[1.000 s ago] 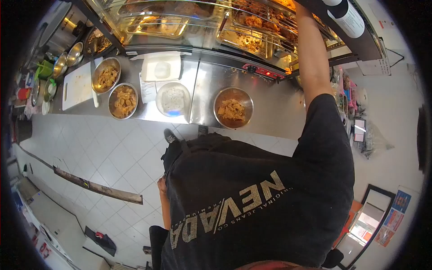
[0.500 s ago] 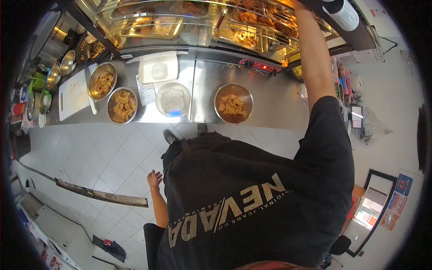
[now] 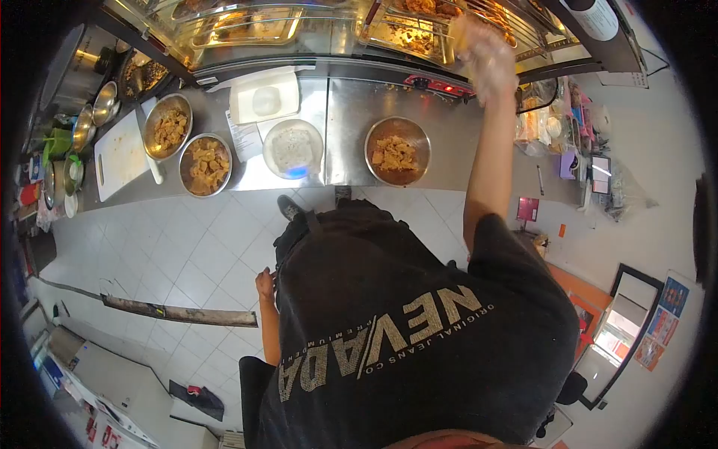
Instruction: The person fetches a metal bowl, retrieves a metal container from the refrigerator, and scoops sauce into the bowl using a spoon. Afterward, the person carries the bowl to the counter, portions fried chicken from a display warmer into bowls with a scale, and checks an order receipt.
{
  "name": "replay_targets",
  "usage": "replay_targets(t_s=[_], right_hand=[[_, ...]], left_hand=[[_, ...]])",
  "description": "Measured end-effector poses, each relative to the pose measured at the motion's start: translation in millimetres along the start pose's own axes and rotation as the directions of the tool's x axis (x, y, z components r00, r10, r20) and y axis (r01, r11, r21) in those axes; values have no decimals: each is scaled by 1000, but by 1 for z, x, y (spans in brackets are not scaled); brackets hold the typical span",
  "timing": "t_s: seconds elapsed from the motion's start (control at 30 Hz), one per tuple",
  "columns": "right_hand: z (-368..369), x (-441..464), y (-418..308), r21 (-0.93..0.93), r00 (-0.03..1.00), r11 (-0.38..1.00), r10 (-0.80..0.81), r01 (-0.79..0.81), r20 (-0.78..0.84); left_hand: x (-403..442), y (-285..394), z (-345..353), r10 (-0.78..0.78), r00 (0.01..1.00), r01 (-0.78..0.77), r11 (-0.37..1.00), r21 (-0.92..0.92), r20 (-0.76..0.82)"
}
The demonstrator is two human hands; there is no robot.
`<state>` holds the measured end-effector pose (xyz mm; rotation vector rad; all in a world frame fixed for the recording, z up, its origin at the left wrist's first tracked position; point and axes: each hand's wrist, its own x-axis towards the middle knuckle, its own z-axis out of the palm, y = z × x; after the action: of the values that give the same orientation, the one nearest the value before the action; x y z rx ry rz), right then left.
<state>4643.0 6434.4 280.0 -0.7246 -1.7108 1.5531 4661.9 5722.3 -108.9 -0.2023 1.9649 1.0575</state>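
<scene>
My right hand [image 3: 492, 63], in a clear plastic glove or bag, is at the front of the lit food warmer [image 3: 351, 66]. Its fingers look closed around something pale yellow-brown, blurred and too unclear to name. Just beyond it lie metal trays [image 3: 407, 37] with fried pieces. My left hand [image 3: 265, 284] hangs low beside my body, over the tiled floor; its fingers are loosely apart and nothing shows in them. Nearest my right arm on the steel counter is a metal bowl [image 3: 398, 152] of brown breaded-looking pieces.
Two more bowls of similar food, one nearer [image 3: 206, 166] and one farther [image 3: 167, 127], stand left beside a knife [image 3: 154, 166] and white cutting board [image 3: 122, 157]. A round translucent container [image 3: 292, 150] and white foam box [image 3: 265, 97] sit mid-counter. Packaged goods [image 3: 540, 116] line the right end.
My right hand has come back from inside the warmer to its front edge, and the gloved hand now shows. My left hand has moved slightly toward my body. The view has shifted a little.
</scene>
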Motion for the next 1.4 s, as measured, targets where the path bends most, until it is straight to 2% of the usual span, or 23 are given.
replay_targets(t_s=[0.03, 0.1, 0.13, 0.2, 0.23, 0.3, 0.37, 0.4, 0.5, 0.57, 0.63, 0.7, 0.73, 0.77, 0.8, 0.9, 1.0, 1.07, 1.13, 1.17, 1.2, 1.33, 1.4], right_hand=[[-5, -26, 19, -120, 989, 982, 149, -148, 5], [-16, -68, 73, -326, 929, 910, 326, -257, 176], [-29, -91, 112, -438, 948, 886, 254, -149, 191], [-50, -125, 145, -625, 957, 765, 272, -152, 100], [-58, -142, 149, -686, 937, 676, 348, -267, -22], [-87, -175, 178, -697, 925, 613, 314, -371, -216], [-97, -196, 190, -746, 835, 481, 519, -460, -180], [-99, -202, 194, -771, 774, 411, 613, -487, -161], [-66, -212, 181, -465, 461, 386, 886, -797, -55], [-98, -238, 276, -622, 707, 587, 703, -518, 74], [-94, -239, 293, -716, 837, 618, 540, -325, 87], [-76, -235, 250, -847, 910, 531, 335, 33, 245], [-71, -224, 235, -831, 860, 414, 186, 370, 475], [-54, -213, 206, -790, 885, 611, 391, -44, 253], [-38, -203, 178, -614, 764, 636, 640, -468, 81], [4, -186, 130, -545, 726, 689, 659, -477, 197], [73, -179, 98, -401, 645, 765, 642, -503, 415], [123, -181, 121, -387, 668, 909, 386, -157, 636], [184, -182, 119, -404, 591, 914, 350, -43, 727], [219, -184, 113, -463, 540, 881, 439, -99, 719], [255, -186, 93, -447, 510, 888, 435, -106, 742], [389, -197, 90, -416, 328, 851, 512, -320, 794], [427, -204, 91, -334, 446, 889, 449, -314, 774]], left_hand=[[-3, 3, -2, -26, 1000, 26, 1000, -2, -7], [2, 4, -9, -76, 997, 75, 995, 67, 24], [9, 0, -16, -107, 992, 98, 985, 142, 62], [12, 8, -18, -129, 989, 115, 979, 168, 78], [6, 22, -19, -120, 991, 113, 986, 122, 53], [0, 47, -25, -161, 987, 161, 987, 6, 4], [2, 72, -20, -256, 966, 249, 957, -146, -29], [3, 82, -17, -168, 984, 162, 982, -101, -50], [12, 126, -8, -175, 983, 175, 985, -15, -58], [14, 151, -2, -85, 994, 83, 996, -33, -70], [12, 177, 6, -75, 994, 74, 997, -25, -75], [8, 183, 12, 55, 994, -59, 998, -34, -94], [4, 190, 17, 54, 993, -59, 997, -48, -101], [-2, 200, 22, 56, 993, -63, 996, -59, -102], [-10, 213, 26, 49, 994, -59, 993, -104, -95], [-49, 289, 35, 119, 993, -115, 954, -276, -2], [-92, 360, 32, 214, 965, -153, 928, -339, 153], [-103, 375, 19, 266, 943, -185, 918, -350, 199], [-102, 368, -12, 286, 946, -210, 902, -377, 156], [-99, 364, -32, 297, 944, -223, 895, -386, 143], [-96, 357, -59, 258, 960, -198, 898, -394, 107], [-62, 330, -161, 230, 951, -302, 835, -459, -207], [-36, 332, -219, 185, 942, -304, 822, -482, -280]])
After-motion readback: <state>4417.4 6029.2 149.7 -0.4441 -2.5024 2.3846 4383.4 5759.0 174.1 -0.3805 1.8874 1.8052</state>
